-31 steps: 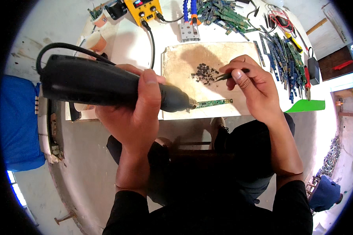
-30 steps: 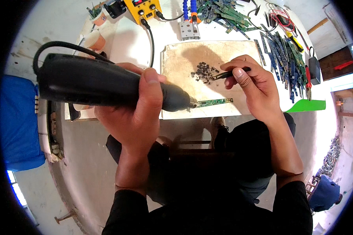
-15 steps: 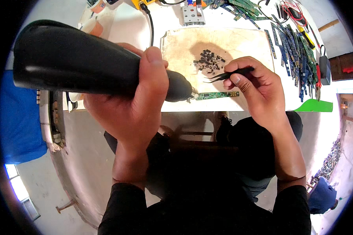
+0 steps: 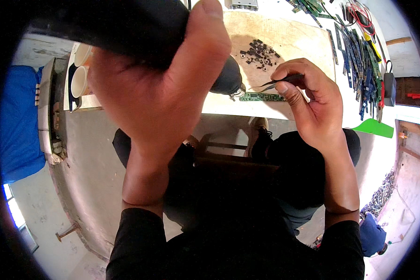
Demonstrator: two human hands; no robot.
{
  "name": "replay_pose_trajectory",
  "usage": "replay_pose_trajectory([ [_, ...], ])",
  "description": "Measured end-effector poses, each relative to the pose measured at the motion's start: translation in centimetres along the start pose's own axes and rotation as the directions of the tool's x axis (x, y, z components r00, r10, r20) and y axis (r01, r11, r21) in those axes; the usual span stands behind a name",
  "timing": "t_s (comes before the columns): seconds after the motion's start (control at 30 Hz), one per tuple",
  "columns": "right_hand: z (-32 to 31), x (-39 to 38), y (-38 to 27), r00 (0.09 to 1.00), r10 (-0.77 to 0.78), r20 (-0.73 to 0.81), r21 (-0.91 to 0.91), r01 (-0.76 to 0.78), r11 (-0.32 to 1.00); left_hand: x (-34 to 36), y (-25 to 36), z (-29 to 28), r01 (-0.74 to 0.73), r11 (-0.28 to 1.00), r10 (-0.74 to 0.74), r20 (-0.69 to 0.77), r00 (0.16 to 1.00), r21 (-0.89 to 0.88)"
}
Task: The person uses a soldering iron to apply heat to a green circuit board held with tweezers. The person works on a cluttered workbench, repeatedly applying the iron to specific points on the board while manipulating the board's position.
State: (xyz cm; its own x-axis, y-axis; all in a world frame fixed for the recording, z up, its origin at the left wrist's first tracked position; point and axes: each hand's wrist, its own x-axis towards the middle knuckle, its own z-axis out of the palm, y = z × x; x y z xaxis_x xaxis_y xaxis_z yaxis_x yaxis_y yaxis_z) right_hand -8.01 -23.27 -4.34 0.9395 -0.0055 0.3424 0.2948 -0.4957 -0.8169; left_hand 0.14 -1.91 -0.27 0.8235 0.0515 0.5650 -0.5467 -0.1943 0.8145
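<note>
Head view: my left hand [image 4: 158,88] is wrapped around a thick black tool [image 4: 121,25], with the fingers closed on it. Its metal nozzle [image 4: 238,92] points to the right and to the near side, just beside the left end of a narrow green circuit board [image 4: 262,97]. This circuit board lies near the front edge of the white table [image 4: 266,109]. My right hand [image 4: 318,102] holds black tweezers [image 4: 291,80], gripped between thumb and fingers. Their thin tips point left, above the circuit board in this view; I cannot tell if they touch it. Farther away, on a tan work board [image 4: 308,44], there is a pile of small black parts [image 4: 260,54]. At the right lies a heap of blue and green strips [image 4: 359,70], and nearer than it, a bright green sheet [image 4: 374,128]. Two pale cups [image 4: 80,82] stand at the left.
</note>
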Motion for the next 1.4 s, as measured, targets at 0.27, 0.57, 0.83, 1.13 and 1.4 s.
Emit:
replay_pose_trajectory([
  [0.27,0.4,-0.1,0.1,0.999,0.047,-0.018,0.051,-0.046,0.998,-0.6,2.4,1.3,0.043,0.998,-0.045,-0.034,0.998,-0.047],
  [0.57,0.2,0.2,0.3,0.996,-0.087,0.035,-0.003,0.087,0.996,-0.6,1.2,1.5,-0.008,0.995,0.002,-0.057,0.998,-0.100],
  [0.83,0.6,0.2,-0.3,0.998,-0.060,0.013,-0.015,0.060,0.998,0.2,-0.2,0.0,0.014,1.000,-0.014,0.016,1.000,-0.024],
  [1.13,0.5,0.3,-0.3,0.994,-0.108,0.032,-0.046,0.109,0.993,-0.2,1.3,0.9,0.018,0.997,-0.016,0.021,1.000,-0.070],
  [1.4,0.5,0.5,-0.2,0.989,-0.138,0.062,-0.074,0.142,0.987,-0.6,0.2,1.7,0.007,0.993,-0.020,-0.112,0.993,-0.119],
])
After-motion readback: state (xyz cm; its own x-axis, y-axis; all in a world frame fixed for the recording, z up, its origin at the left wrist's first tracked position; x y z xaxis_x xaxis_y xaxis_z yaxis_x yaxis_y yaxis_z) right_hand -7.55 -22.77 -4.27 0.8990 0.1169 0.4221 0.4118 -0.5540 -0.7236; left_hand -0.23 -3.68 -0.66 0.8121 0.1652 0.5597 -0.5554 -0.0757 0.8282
